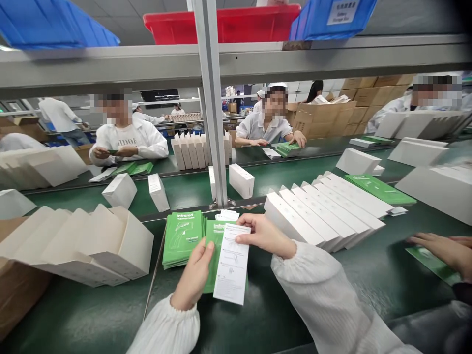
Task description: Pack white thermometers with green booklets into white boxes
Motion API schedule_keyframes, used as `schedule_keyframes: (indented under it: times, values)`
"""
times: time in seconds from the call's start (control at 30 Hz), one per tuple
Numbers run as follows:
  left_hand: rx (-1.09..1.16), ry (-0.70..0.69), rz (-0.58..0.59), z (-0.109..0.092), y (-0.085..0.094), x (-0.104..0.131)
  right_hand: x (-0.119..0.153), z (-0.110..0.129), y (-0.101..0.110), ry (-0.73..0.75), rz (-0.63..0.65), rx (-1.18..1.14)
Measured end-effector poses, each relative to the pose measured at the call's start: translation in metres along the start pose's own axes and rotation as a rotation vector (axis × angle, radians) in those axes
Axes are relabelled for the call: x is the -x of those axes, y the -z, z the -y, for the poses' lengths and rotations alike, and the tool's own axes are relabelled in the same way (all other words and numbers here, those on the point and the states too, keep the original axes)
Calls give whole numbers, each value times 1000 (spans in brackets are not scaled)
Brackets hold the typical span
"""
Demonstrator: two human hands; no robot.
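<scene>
My left hand (194, 273) grips a green infrared thermometer manual (210, 281) by its left side, thumb on top. In my right hand (266, 235) a white printed leaflet (230, 268) is pinched at its upper right corner. The leaflet lies over the right part of the manual, covering much of its cover. Just left of them sits a stack of green manuals (181, 241) on the dark green work surface. Behind the held papers, a few small white slips (226, 215) show partly.
Open white boxes (121, 241) lean in a row at left; more white boxes (313, 216) stand in a row at right. A metal post (211, 108) rises ahead. At far right, a co-worker's hand (442, 248) touches a green manual. Co-workers sit across the green belt (191, 189).
</scene>
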State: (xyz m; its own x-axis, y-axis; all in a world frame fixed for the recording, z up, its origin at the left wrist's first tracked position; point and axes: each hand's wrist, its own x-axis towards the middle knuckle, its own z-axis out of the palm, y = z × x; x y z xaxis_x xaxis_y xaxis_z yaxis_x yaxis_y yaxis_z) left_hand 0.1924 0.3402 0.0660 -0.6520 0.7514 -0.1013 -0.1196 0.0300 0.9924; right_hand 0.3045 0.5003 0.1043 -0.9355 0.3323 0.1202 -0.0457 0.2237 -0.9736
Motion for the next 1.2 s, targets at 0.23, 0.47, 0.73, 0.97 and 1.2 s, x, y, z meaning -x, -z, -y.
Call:
schedule_keyframes:
  times: [0.23,0.47,0.73,0.97,1.2]
  values:
    - [136,86,215,10,-10,16,-7,-12,-24,66,-49,418]
    - [83,18,176,20,-10,20,2,-16,-36,63,-70,380]
    - [8,-84,125,20,-11,28,12,-20,-45,139,-325,473]
    - [180,-20,176,17,-14,35,15,-28,-42,-38,-248,109]
    - [315,313,38,41,-2,39,26,-25,-66,-12,-396,89]
